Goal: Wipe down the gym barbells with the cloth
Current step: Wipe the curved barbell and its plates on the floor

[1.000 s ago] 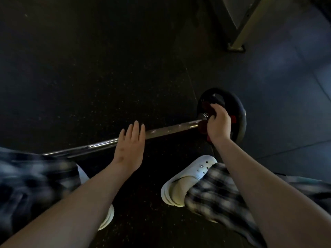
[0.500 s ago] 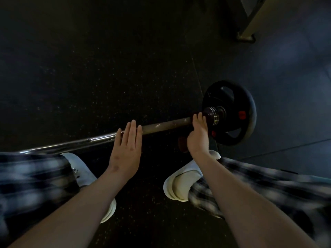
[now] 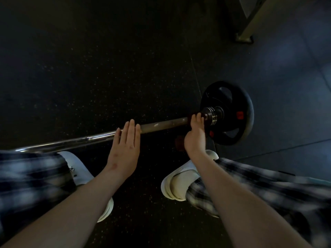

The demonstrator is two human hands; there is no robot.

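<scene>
A chrome barbell [image 3: 162, 125] lies on the dark rubber floor, running from lower left to a black weight plate [image 3: 246, 111] at the right, with a ringed steel collar [image 3: 212, 114] beside it. My left hand [image 3: 125, 149] is flat with straight fingers, the fingertips resting on the bar at mid-length. My right hand [image 3: 195, 138] is draped over the bar right next to the collar and holds a dark red cloth [image 3: 179, 143] against it. Part of the cloth hangs below the hand; the rest is hidden under the palm.
My white clogs [image 3: 176, 185] and plaid trouser legs [image 3: 250, 187] are just below the bar. A metal frame foot [image 3: 244, 37] stands on the floor at the top right. The floor around is dark speckled rubber [image 3: 89, 68].
My right hand has come off the weight plate with the cloth and now sits on the bar beside the collar. My left hand has stayed on the bar.
</scene>
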